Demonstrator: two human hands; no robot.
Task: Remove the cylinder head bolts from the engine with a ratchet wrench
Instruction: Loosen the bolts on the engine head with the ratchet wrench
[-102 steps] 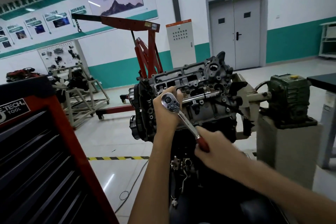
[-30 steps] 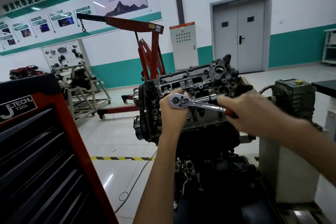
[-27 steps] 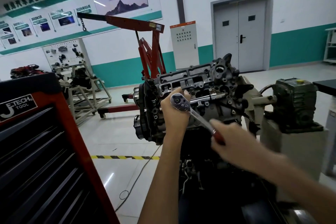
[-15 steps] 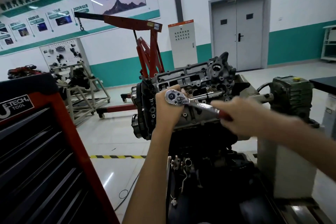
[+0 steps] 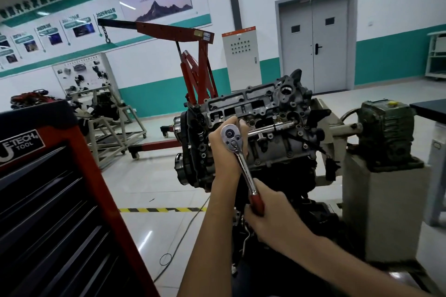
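- Hidden: the bolt, behind the head of the ratchet wrench (image 5: 244, 169) and the left hand (image 5: 223, 154); can't make it out.
- Left hand cups the wrench head, fingers curled round behind it, against the engine (image 5: 272, 128) mid-scene.
- Right hand (image 5: 268, 217) has its fingers wrapped round the red handle, nearer, lower right.
- Tool cabinet (image 5: 48, 200) near left, cut off by the frame edge.

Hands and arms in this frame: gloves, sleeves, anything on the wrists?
No gloves: left hand and right hand are both bare. Left forearm and right forearm are bare up to the frame edge, no sleeve in view. No watch, band or marking shows on either wrist. Rings cannot be ruled out, since the fingers are partly hidden.
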